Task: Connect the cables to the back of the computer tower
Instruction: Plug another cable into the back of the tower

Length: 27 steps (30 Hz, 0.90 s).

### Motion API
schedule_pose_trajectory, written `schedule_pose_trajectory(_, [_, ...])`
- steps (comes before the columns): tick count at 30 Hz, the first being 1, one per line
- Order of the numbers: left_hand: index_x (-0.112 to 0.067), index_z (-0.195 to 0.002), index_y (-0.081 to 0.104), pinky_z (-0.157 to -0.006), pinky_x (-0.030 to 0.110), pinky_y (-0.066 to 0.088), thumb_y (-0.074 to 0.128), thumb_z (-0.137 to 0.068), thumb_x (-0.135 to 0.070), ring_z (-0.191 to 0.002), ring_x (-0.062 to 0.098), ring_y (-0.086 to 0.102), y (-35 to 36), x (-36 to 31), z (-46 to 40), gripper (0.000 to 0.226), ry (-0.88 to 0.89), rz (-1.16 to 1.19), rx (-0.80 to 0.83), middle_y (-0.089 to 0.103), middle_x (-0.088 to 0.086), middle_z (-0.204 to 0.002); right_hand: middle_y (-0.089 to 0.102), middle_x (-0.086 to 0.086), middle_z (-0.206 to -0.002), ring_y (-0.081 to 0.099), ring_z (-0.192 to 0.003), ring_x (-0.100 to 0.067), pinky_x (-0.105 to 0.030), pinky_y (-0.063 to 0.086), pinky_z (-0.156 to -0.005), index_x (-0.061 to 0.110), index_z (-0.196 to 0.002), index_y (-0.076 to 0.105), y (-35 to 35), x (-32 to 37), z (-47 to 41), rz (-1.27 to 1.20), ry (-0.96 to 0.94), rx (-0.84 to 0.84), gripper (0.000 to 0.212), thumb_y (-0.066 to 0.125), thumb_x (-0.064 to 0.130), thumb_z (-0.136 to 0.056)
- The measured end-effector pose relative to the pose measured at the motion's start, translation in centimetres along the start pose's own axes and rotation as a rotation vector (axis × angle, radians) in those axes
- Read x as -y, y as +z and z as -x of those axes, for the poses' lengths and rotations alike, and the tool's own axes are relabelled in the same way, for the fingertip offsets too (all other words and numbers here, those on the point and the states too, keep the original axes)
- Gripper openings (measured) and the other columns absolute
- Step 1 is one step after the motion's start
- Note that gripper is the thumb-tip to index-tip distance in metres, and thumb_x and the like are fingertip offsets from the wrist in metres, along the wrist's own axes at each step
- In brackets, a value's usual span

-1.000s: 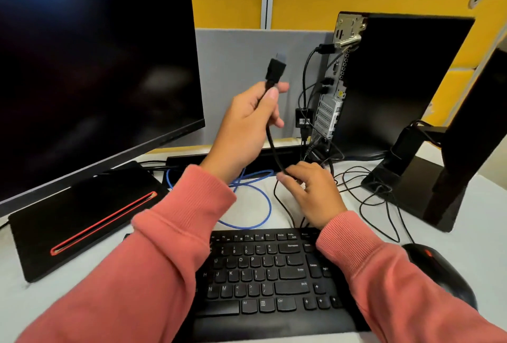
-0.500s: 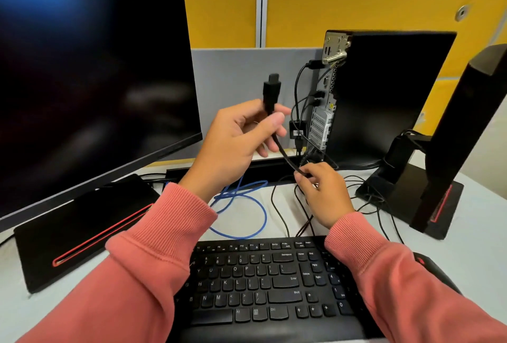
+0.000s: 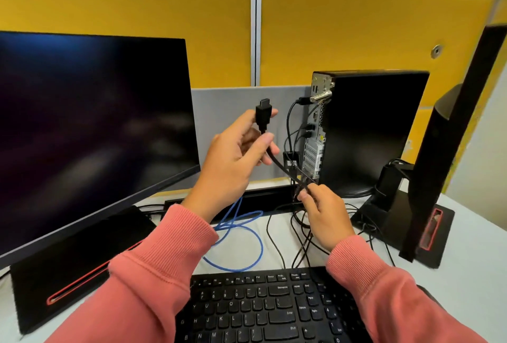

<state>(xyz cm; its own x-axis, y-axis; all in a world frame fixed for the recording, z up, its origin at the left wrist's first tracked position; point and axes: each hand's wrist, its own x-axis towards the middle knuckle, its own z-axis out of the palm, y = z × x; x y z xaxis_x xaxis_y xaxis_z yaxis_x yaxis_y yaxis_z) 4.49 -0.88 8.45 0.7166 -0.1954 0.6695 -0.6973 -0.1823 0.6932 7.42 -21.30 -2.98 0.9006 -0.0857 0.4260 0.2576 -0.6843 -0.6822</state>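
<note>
**Black cable held up, plug free, short of the tower's rear panel**

Your left hand [image 3: 233,161] is gripping the black cable [image 3: 277,161] just below its plug [image 3: 263,115], thumb and fingers curled round the cord. The plug is pointing upward above your fingers, touching no socket.

Your right hand [image 3: 323,213] is pinching the same cable lower down, below and to the right of your left hand. The cord is running taut and slanted between the two hands.

The computer tower [image 3: 367,128] is standing beyond your right hand, its rear panel [image 3: 315,134] facing the raised plug. Several black leads are already sitting in the panel's ports; which sockets they are occupying is too small to tell. The plug is hanging near the panel but apart from it.

A blue cable [image 3: 247,233] is lying looped on the desk [image 3: 472,268] between and below your wrists. The keyboard [image 3: 260,307] is lying under your forearms. A monitor [image 3: 87,134] is standing left of your left hand.
</note>
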Motion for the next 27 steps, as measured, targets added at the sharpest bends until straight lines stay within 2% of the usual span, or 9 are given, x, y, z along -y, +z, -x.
schedule_pose_trajectory(4, [-0.029, -0.133, 0.062, -0.081, 0.040, 0.059, 0.059, -0.103, -0.017, -0.077, 0.017, 0.071, 0.4, 0.0, 0.6, 0.032, 0.020, -0.134, 0.002, 0.071, -0.004, -0.096, 0.052, 0.008, -0.086, 0.051, -0.080, -0.004, -0.012, 0.032, -0.065, 0.023, -0.089, 0.062, -0.1, 0.1, 0.1, 0.055, 0.032, 0.041, 0.016, 0.054, 0.025, -0.103])
schedule_pose_trajectory(7, [-0.021, -0.128, 0.066, -0.081, 0.041, 0.058, 0.060, -0.102, -0.012, -0.077, 0.016, 0.070, 0.6, -0.4, 0.6, 0.028, 0.044, -0.163, 0.006, 0.069, -0.001, -0.096, 0.055, 0.008, -0.090, 0.054, -0.081, -0.007, -0.013, 0.035, -0.067, 0.023, -0.088, 0.064, -0.3, 0.4, 0.0, 0.036, 0.017, 0.026, 0.014, 0.057, 0.025, -0.101])
schedule_pose_trajectory(11, [-0.019, -0.123, 0.068, -0.080, 0.036, 0.058, 0.060, -0.102, -0.012, -0.080, 0.014, 0.070, 0.8, -0.9, 0.5, 0.024, 0.069, -0.193, -0.010, 0.070, -0.004, -0.094, 0.057, 0.007, -0.092, 0.054, -0.083, -0.005, -0.014, 0.037, -0.068, 0.021, -0.091, 0.066, -0.8, 1.4, -0.4, 0.026, -0.001, 0.024, 0.012, 0.058, 0.024, -0.100])
schedule_pose_trajectory(14, [-0.020, -0.121, 0.068, -0.080, 0.036, 0.057, 0.060, -0.102, -0.013, -0.081, 0.015, 0.070, 0.9, -1.2, 0.5, 0.022, 0.091, -0.207, -0.008, 0.070, -0.005, -0.096, 0.057, 0.006, -0.092, 0.056, -0.082, -0.007, -0.019, 0.042, -0.072, 0.022, -0.090, 0.065, -1.1, 1.8, -0.4, 0.008, -0.015, 0.023, 0.011, 0.059, 0.023, -0.100])
schedule_pose_trajectory(22, [-0.019, -0.123, 0.067, -0.075, 0.014, 0.053, 0.061, -0.101, -0.011, -0.081, 0.015, 0.069, 1.3, -1.2, 0.8, 0.025, 0.093, -0.187, -0.015, 0.071, -0.003, -0.094, 0.057, 0.008, -0.094, 0.055, -0.081, -0.005, -0.013, 0.037, -0.068, 0.024, -0.095, 0.066, -1.3, 2.3, 0.2, -0.003, -0.009, 0.043, 0.009, 0.059, 0.024, -0.100])
schedule_pose_trajectory(27, [-0.023, -0.122, 0.064, -0.079, 0.032, 0.060, 0.068, -0.097, -0.011, -0.077, 0.014, 0.071, 1.4, -1.3, 0.6, 0.028, 0.016, 0.017, -0.081, 0.076, 0.000, -0.090, 0.056, 0.008, -0.095, 0.053, -0.080, -0.004, -0.012, 0.036, -0.068, 0.022, -0.098, 0.067, -1.5, 2.6, 0.5, 0.001, -0.024, 0.065, 0.009, 0.058, 0.025, -0.100])
